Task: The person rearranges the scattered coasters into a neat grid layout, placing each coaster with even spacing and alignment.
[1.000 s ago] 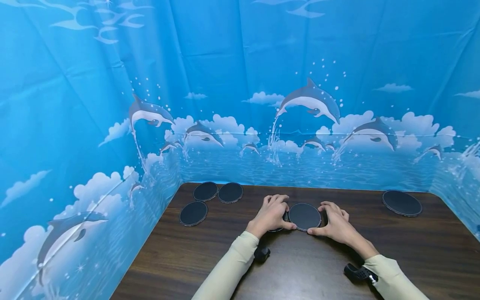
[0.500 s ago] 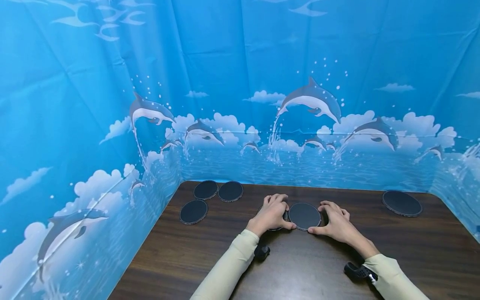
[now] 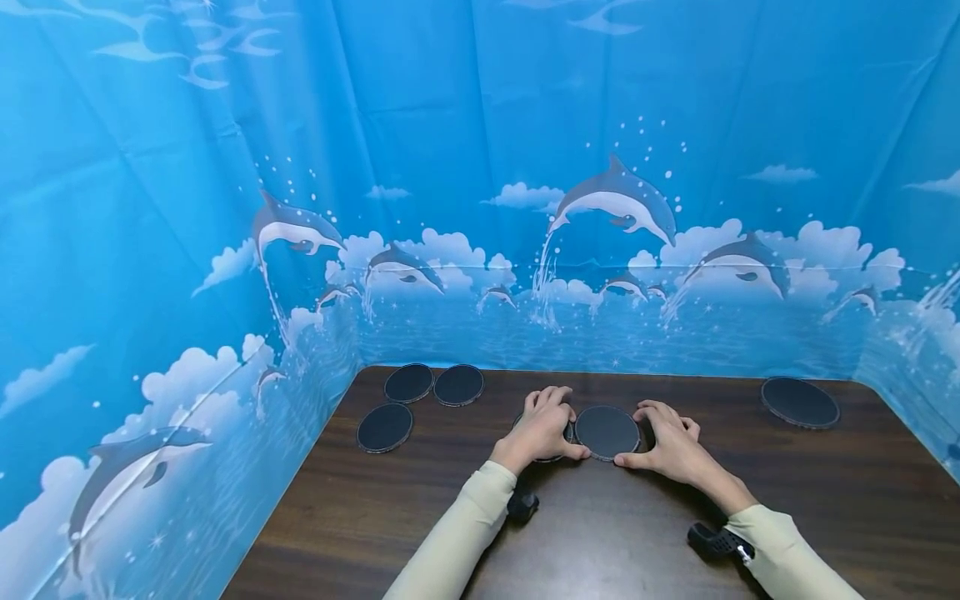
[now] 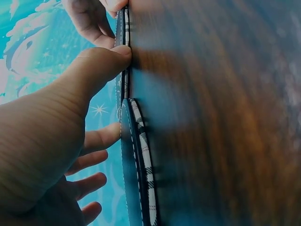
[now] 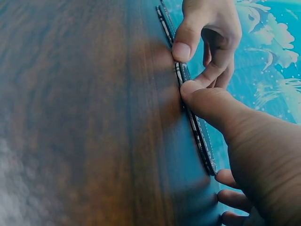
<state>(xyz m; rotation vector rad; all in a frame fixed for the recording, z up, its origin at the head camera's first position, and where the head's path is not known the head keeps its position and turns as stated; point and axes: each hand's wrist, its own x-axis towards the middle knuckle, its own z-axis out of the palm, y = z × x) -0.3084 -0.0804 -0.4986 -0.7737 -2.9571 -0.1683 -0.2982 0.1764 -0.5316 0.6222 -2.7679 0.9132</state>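
Observation:
A round black coaster (image 3: 607, 432) with pale edge stitching lies flat on the table between my two hands. My left hand (image 3: 538, 429) has its thumb at the near left edge of this coaster. Under that hand's palm sits a second coaster (image 4: 131, 165), partly hidden in the head view and showing a checked rim in the left wrist view. From the other side my right hand (image 3: 671, 446) curves round the middle coaster, thumb at its near edge and fingers at its far right. In the right wrist view both thumbs touch the rim of the middle coaster (image 5: 200, 139).
Three more coasters lie at the back left: one at the corner (image 3: 408, 383), one beside it (image 3: 459, 385) and one nearer (image 3: 385, 427). Another coaster (image 3: 800, 403) lies at the back right. A blue dolphin-print curtain (image 3: 450, 167) encloses the dark wooden table (image 3: 322, 517).

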